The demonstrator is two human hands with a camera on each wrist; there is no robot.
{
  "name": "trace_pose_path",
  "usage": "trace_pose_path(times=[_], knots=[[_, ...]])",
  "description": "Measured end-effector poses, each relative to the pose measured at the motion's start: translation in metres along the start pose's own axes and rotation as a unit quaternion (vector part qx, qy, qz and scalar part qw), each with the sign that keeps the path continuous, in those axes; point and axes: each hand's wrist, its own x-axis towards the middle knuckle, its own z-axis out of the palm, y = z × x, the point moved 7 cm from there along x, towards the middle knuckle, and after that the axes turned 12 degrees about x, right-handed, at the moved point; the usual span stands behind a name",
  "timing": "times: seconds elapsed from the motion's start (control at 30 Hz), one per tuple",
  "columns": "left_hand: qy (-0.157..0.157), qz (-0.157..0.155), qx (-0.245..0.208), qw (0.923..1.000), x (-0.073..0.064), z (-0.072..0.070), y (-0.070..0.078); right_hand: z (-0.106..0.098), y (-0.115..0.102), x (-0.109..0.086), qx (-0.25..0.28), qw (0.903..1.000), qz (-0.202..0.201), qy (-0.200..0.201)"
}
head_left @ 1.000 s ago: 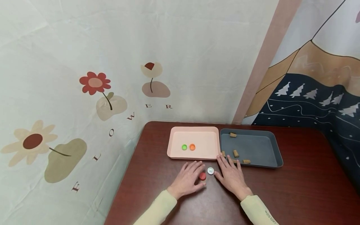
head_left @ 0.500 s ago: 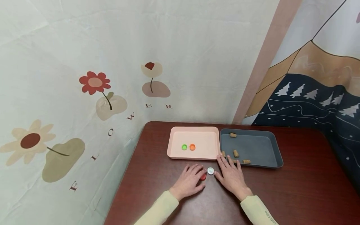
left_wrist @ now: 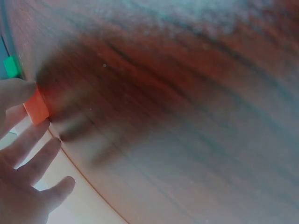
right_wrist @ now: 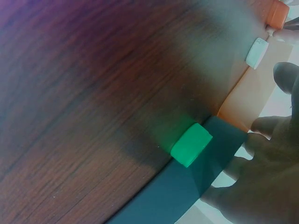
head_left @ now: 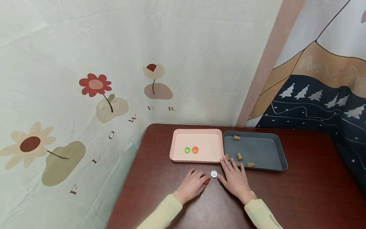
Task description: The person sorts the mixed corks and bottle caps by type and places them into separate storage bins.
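Observation:
My left hand (head_left: 191, 185) pinches a red bottle cap (head_left: 206, 181) between thumb and finger on the table; the cap also shows in the left wrist view (left_wrist: 36, 108). A white bottle cap (head_left: 213, 174) lies between the two hands, close to my right thumb. My right hand (head_left: 236, 183) has its fingers spread and straight, with fingertips over the near rim of the grey tray (head_left: 274, 152). In the right wrist view a green bottle cap (right_wrist: 190, 145) sits by that tray's near side; the right hand hides it in the head view.
A pink tray (head_left: 211, 140) stands left of the grey one, holding a green cap (head_left: 187, 150) and an orange cap (head_left: 195, 149). Several corks (head_left: 239, 156) lie in the grey tray. A fabric wall (head_left: 200, 79) rises behind the table (head_left: 308, 184).
My left hand has drawn back slightly and its thumb and fingers have closed on the red cap. The right hand and the white cap have stayed in place.

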Motion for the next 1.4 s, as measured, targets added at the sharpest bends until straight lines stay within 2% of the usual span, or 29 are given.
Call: trace_pose_path(times=[0.17, 0.53, 0.67, 0.8, 0.9, 1.03, 1.23, 1.4], knots=[[0.01, -0.003, -0.004, 0.9999, -0.002, -0.002, -0.001, 0.001, 0.0, 0.0, 0.0, 1.0, 0.0, -0.002], [0.058, -0.041, -0.043, 0.9965, -0.01, -0.007, -0.007, 0.0, -0.001, 0.0, 0.0, 1.0, 0.0, 0.001], [0.068, -0.061, -0.064, 0.9937, -0.013, -0.007, -0.01, 0.001, -0.001, 0.001, 0.001, 1.0, -0.002, 0.0], [0.081, -0.096, -0.091, 0.9879, -0.014, -0.009, -0.016, 0.002, -0.002, 0.001, 0.001, 1.0, -0.001, -0.003], [0.101, -0.135, -0.145, 0.975, -0.015, -0.013, -0.023, 0.002, -0.001, 0.002, 0.0, 1.0, 0.0, -0.003], [0.128, -0.187, -0.22, 0.9489, -0.017, -0.018, -0.031, 0.001, -0.001, 0.002, 0.001, 1.0, 0.0, -0.001], [0.135, -0.245, -0.262, 0.9239, -0.02, -0.02, -0.036, 0.002, 0.0, 0.001, 0.001, 1.0, 0.002, 0.001], [0.138, -0.295, -0.312, 0.8925, -0.021, -0.017, -0.041, 0.001, -0.001, 0.0, 0.001, 1.0, 0.0, 0.003]])
